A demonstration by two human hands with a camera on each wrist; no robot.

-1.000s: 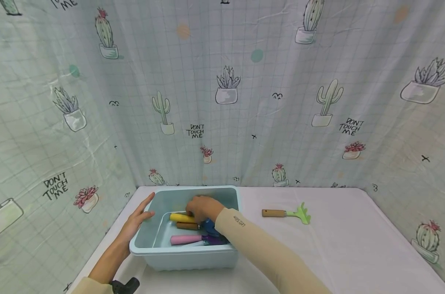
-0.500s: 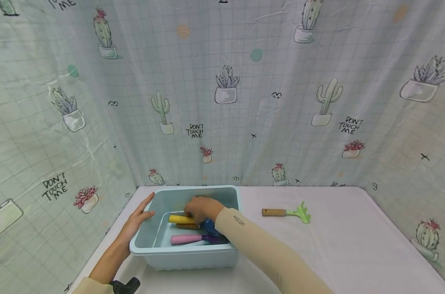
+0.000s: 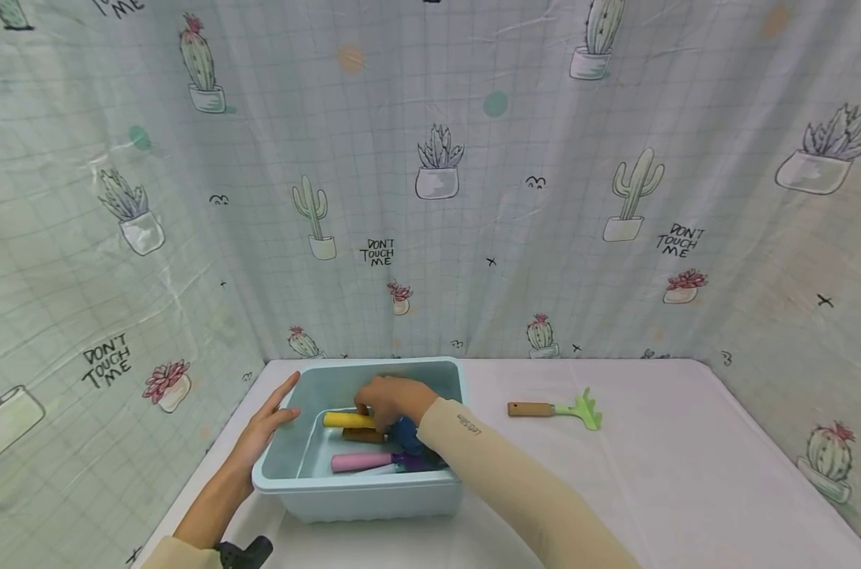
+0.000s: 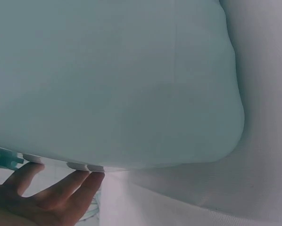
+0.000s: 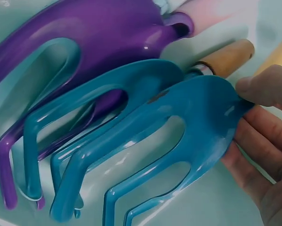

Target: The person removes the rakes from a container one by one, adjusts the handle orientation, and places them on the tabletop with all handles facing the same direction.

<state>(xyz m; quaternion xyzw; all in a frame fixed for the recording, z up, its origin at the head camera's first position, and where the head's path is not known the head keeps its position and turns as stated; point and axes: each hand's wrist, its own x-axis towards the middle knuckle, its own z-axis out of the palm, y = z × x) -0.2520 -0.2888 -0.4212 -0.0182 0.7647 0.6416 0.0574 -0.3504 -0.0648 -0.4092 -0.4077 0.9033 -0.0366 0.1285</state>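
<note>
A pale blue plastic bin holds several garden hand rakes. My left hand rests at its left rim with fingers spread; in the left wrist view these fingertips touch the bin's edge. Inside the bin, my right hand pinches a blue hand rake at the neck, thumb on top and fingers beneath. This rake has a yellow handle. Beside it lies another blue rake with a brown wooden handle. A purple rake with a pink handle lies nearer the front.
To the right of the bin, a small light green rake with a wooden handle lies on the white table. A cactus-print curtain hangs behind and along both sides.
My right hand has shifted slightly left, and the yellow handle has moved a little left with it. My left hand stays at the bin's rim.
</note>
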